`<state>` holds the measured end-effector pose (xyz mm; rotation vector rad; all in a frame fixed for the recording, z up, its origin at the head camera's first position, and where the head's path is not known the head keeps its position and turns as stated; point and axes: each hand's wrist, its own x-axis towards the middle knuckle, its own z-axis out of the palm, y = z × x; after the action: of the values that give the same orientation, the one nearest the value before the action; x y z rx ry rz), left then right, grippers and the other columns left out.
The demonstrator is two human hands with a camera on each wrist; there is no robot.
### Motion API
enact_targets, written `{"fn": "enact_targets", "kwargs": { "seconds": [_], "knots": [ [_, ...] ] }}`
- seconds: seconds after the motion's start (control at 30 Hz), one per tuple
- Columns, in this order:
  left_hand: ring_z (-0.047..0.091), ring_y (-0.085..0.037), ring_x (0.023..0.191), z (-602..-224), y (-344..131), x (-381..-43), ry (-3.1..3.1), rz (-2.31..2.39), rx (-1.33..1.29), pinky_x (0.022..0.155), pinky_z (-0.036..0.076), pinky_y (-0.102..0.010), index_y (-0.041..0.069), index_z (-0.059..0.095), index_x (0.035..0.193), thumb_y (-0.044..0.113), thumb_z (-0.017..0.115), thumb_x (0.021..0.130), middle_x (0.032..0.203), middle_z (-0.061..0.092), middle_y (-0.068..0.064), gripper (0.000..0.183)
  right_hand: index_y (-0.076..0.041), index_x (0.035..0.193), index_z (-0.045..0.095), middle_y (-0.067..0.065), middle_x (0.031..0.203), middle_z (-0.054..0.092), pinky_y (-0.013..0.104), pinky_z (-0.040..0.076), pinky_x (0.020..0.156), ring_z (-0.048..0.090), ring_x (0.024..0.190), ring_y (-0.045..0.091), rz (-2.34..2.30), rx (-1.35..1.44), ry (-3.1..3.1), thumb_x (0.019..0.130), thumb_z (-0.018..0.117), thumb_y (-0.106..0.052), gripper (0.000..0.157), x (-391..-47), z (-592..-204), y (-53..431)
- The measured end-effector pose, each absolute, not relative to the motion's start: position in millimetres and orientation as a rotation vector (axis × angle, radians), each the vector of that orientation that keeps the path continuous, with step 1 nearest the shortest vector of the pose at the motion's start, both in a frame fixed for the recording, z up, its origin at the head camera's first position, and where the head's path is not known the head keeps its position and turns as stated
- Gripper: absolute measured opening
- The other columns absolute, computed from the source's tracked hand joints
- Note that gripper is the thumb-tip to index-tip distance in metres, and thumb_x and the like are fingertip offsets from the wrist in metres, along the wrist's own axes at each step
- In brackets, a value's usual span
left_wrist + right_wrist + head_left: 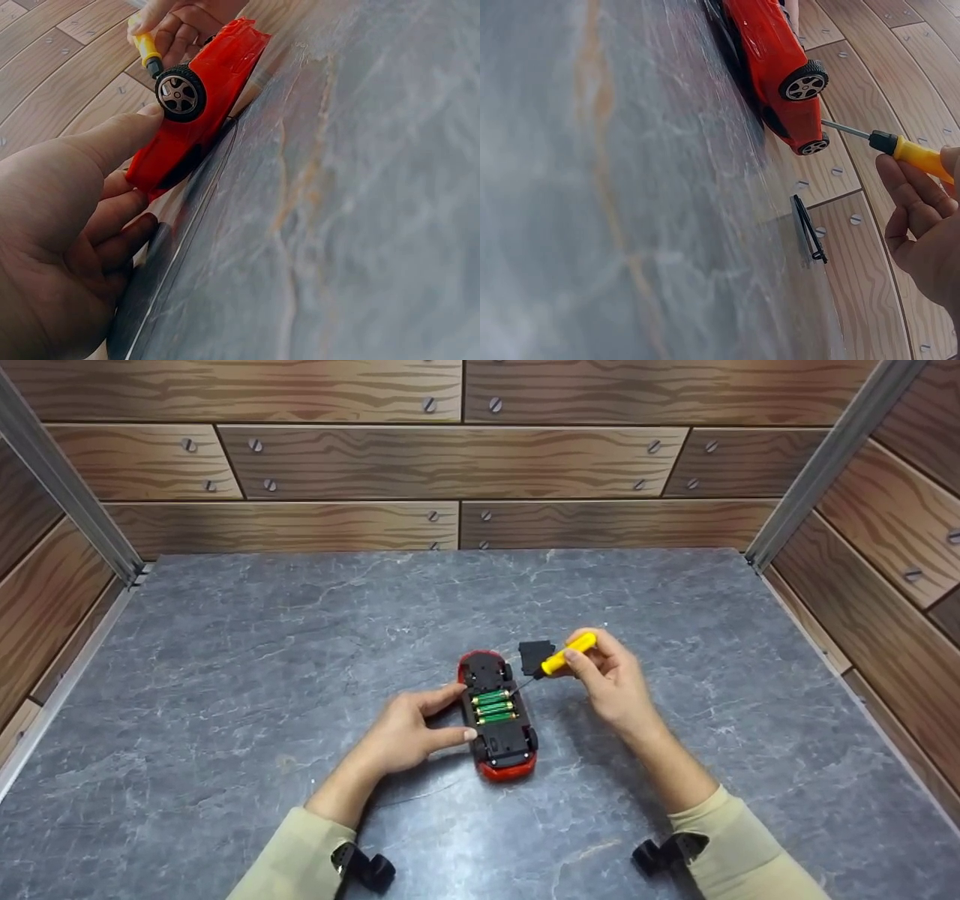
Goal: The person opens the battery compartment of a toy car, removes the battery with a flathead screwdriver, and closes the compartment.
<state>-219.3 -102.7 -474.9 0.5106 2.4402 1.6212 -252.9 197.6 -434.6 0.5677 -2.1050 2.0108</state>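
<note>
A red toy car (506, 772) lies upside down on the table, its black underside facing up. Several green batteries (493, 707) sit side by side in its uncovered battery compartment. My left hand (409, 731) grips the car's left side, with the thumb near a wheel (180, 94) in the left wrist view. My right hand (619, 686) pinches the yellow handle of a screwdriver (568, 654). The shaft slants down to the left, its tip at the right end of the topmost battery. The right wrist view shows the shaft reaching behind the car (769, 71), hiding the tip.
A black battery cover (535, 654) lies on the grey marbled table (300, 637), just beyond the car and partly behind the screwdriver. Wood-patterned panels (450, 461) stand at the back and sides, with metal posts (832, 457) at the corners.
</note>
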Motion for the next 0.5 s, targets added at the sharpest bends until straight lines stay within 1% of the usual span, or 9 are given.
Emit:
{"fn": "enact_targets", "kwargs": {
  "seconds": [0.1, 0.2, 0.37, 0.5],
  "knots": [
    [0.05, -0.021, 0.145, -474.7, -102.9, -218.6, 2.439, 1.636, 0.534, 0.124, 0.034, -0.041, 0.007, 0.058, 0.151, 0.031, 0.09, 0.087, 0.153, 0.057, -0.005, 0.075, 0.015, 0.112, 0.058, 0.021, 0.096, 0.07, 0.036, 0.064, 0.085, 0.075, 0.089, 0.021, 1.978, 0.585, -2.102, 0.102, 0.06, 0.01, 0.011, -252.8, -435.2, 197.3],
    [0.05, -0.021, 0.145, -474.3, -103.4, -217.5, 2.449, 1.636, 0.536, 0.124, 0.035, -0.042, 0.008, 0.059, 0.151, 0.031, 0.09, 0.087, 0.152, 0.058, -0.005, 0.075, 0.016, 0.112, 0.057, 0.021, 0.096, 0.07, 0.035, 0.064, 0.084, 0.075, 0.088, 0.02, 1.954, 0.588, -2.104, 0.102, 0.06, 0.01, 0.012, -252.5, -435.9, 195.6],
    [0.05, -0.025, 0.146, -474.5, -103.0, -216.7, 2.471, 1.62, 0.527, 0.125, 0.033, -0.045, 0.009, 0.059, 0.151, 0.033, 0.09, 0.086, 0.153, 0.057, -0.006, 0.076, 0.015, 0.112, 0.059, 0.022, 0.096, 0.07, 0.035, 0.064, 0.083, 0.075, 0.087, 0.022, 1.947, 0.595, -2.156, 0.102, 0.061, 0.009, 0.012, -250.5, -438.7, 190.4],
    [0.049, -0.026, 0.147, -475.0, -102.1, -216.2, 2.461, 1.621, 0.506, 0.125, 0.032, -0.047, 0.011, 0.058, 0.151, 0.034, 0.091, 0.085, 0.154, 0.057, -0.005, 0.077, 0.012, 0.112, 0.061, 0.022, 0.095, 0.07, 0.035, 0.065, 0.082, 0.076, 0.085, 0.023, 1.932, 0.573, -2.183, 0.101, 0.062, 0.009, 0.011, -248.3, -439.4, 188.6]
  ]
}}
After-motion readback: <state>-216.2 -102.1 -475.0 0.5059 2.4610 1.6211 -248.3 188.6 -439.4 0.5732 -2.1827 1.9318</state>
